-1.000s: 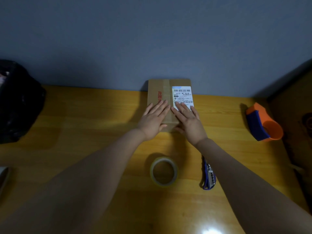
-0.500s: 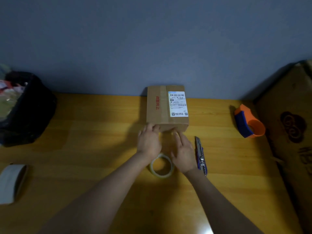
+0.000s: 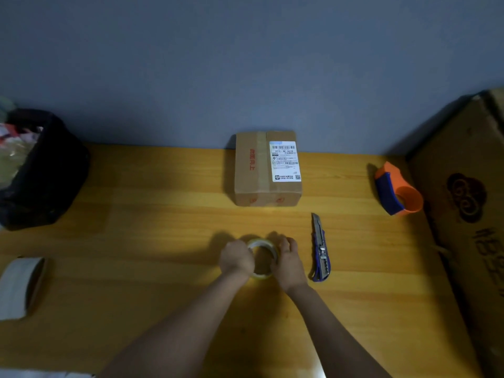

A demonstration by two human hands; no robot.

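Currently both hands are on the tape roll (image 3: 258, 241), which lies flat on the wooden table (image 3: 136, 241) directly between them. The left hand (image 3: 236, 258) curls its fingers over the roll's left rim. The right hand (image 3: 289, 261) grips the right rim, thumb and fingers bent round it. The roll is clear or yellowish, and its far and near edges show between the two hands.

Just to the right of the right hand lies a utility knife (image 3: 320, 251), with a blue body and its blade end pointing away. It does not touch the hand.

Ahead of the hands, against the wall, stands a cardboard box (image 3: 253, 175), taped along its top.
- White shipping label (image 3: 285, 161): barcodes, a line reading roughly "501E- M1 A218", and a QR code at the lower corner. The finer print is too small to read.
- Red characters are printed sideways on the box top and are not legible.

Far right of the hands are an orange-and-blue tape dispenser (image 3: 396, 193) and a large carton (image 3: 469, 219) with a dark swirl emblem and large characters that are cut off. Far left are a white roll (image 3: 19, 287) and a black bag (image 3: 41, 173).
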